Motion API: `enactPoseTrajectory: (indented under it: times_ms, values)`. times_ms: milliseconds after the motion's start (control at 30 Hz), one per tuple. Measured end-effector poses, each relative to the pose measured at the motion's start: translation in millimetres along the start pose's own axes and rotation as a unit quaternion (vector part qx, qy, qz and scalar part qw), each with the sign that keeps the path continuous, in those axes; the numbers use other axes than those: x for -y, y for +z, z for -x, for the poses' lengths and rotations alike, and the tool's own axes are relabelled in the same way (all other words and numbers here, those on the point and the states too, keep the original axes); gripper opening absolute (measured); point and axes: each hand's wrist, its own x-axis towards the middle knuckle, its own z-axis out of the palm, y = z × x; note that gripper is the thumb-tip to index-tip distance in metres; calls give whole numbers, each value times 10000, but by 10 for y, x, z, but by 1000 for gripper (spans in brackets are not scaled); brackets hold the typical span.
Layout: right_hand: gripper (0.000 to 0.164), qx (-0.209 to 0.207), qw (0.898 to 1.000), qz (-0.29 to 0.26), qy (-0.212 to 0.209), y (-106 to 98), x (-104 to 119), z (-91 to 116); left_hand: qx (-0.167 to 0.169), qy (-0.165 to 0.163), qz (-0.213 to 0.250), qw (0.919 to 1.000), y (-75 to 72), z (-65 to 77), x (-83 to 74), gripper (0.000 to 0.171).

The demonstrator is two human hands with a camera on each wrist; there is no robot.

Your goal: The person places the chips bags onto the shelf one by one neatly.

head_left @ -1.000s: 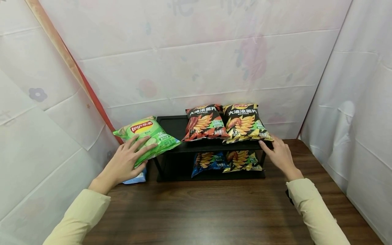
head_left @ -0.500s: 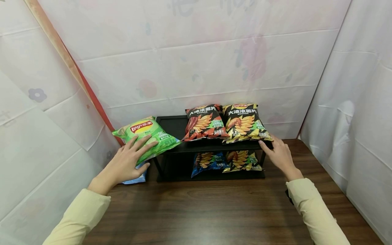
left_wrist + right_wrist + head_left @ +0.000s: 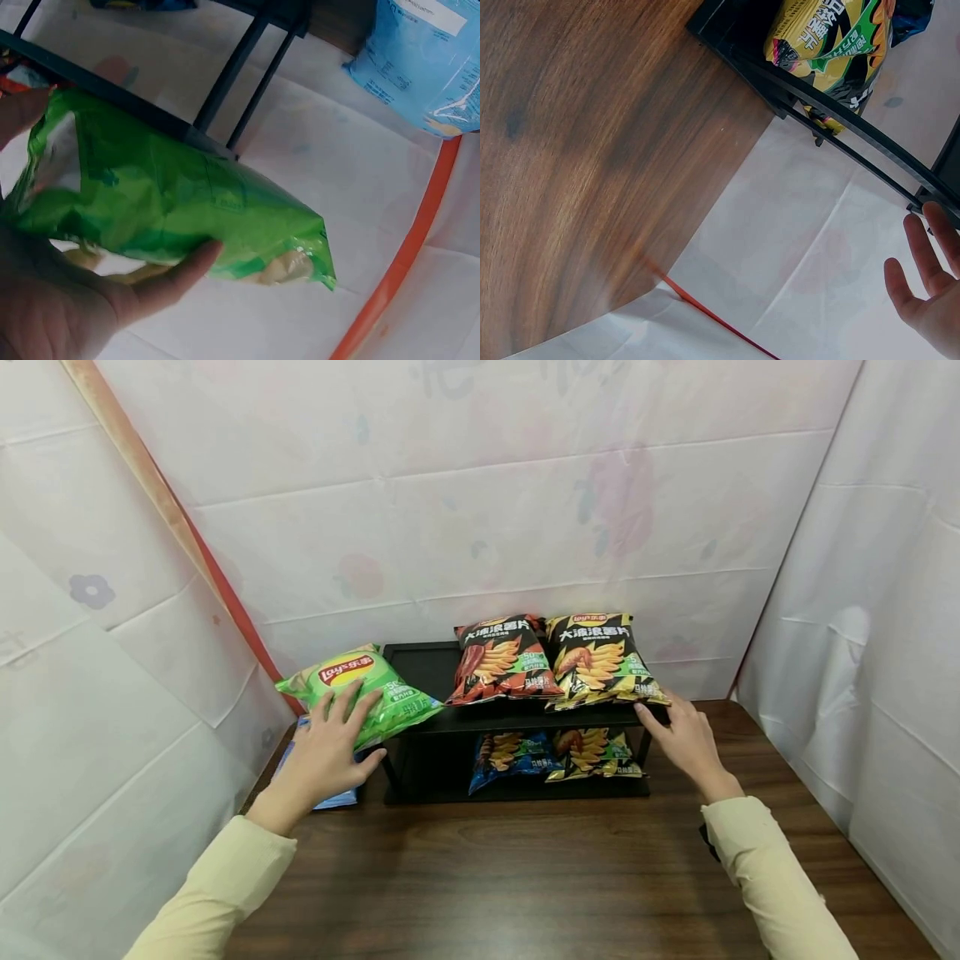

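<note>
A green bag of chips [image 3: 375, 687] lies tilted on the left end of the black two-tier shelf [image 3: 420, 670], overhanging its edge. My left hand [image 3: 327, 752] rests on the bag's lower front with fingers spread and the thumb held apart from it. In the left wrist view, a finger lies along the green bag [image 3: 165, 187]. On the right, my right hand [image 3: 686, 737] is at the shelf's front right corner, beside a yellow-and-black bag of chips [image 3: 596, 660]. Its fingers look loosely extended in the right wrist view. A red-and-black bag of chips [image 3: 502, 660] lies in the middle of the top tier.
On the lower tier sit a blue bag of chips [image 3: 510, 758] and another yellow-and-black bag [image 3: 592, 753]. A light blue bag [image 3: 337, 799], partly behind my left hand, stands on the wooden table [image 3: 510, 868] left of the shelf. White cloth walls [image 3: 480, 527] surround the table.
My left hand has shifted right, its fingers moving up and spreading on the green bag, exposing more of the light blue bag. The bags on the shelf and my right hand stay put.
</note>
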Motion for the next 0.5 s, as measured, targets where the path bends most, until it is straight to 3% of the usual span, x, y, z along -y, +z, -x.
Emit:
enactPoseTrajectory:
  times_ms: [200,500]
  values:
    - [70,14,10000,-1,-10,0,-3,-1,-307,-146,-73,9994,75,-35,-40,77]
    - [67,-104,9999,-33,-131,11,-11,-10,-501,-81,-220,9985,118,-25,-21,76]
